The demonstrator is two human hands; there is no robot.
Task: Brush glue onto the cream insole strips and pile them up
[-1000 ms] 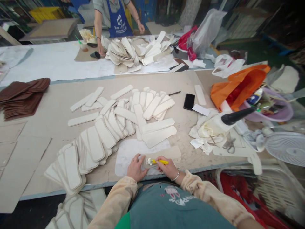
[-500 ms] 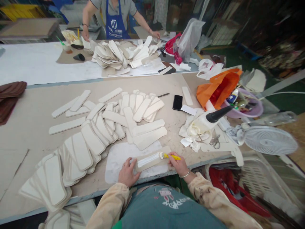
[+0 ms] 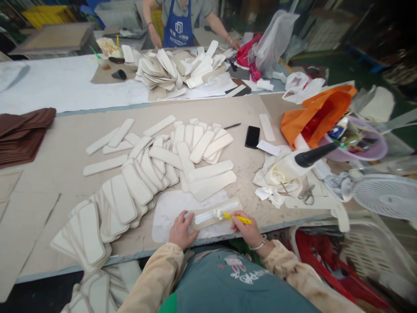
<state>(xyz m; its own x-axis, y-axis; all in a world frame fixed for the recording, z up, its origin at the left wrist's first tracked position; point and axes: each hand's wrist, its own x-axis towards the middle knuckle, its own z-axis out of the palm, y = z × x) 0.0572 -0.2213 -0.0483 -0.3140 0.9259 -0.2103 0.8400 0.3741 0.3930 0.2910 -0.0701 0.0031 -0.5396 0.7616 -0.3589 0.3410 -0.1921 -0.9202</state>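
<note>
My left hand [image 3: 181, 230] presses flat on the left end of a tan strip piece [image 3: 217, 213] that lies on a white mat [image 3: 172, 208] at the table's near edge. My right hand [image 3: 249, 229] grips a yellow-handled brush [image 3: 235, 216]. Its white bristles rest on the strip beside a wet white streak of glue. Just beyond the mat lies a spread of several cream oblong pieces [image 3: 156, 165].
A black phone [image 3: 252, 137], white rags with a black-nozzled glue bottle [image 3: 302, 163], scissors [image 3: 306, 194], an orange bag [image 3: 316, 115] and a fan [image 3: 386, 200] crowd the right. Brown pieces [image 3: 22, 132] are stacked far left. Across the far table a person in a blue apron [image 3: 178, 28] handles more pieces.
The brush has swept right along the strip, leaving a white streak. My right hand moved right with it. The left hand stayed on the strip's left end.
</note>
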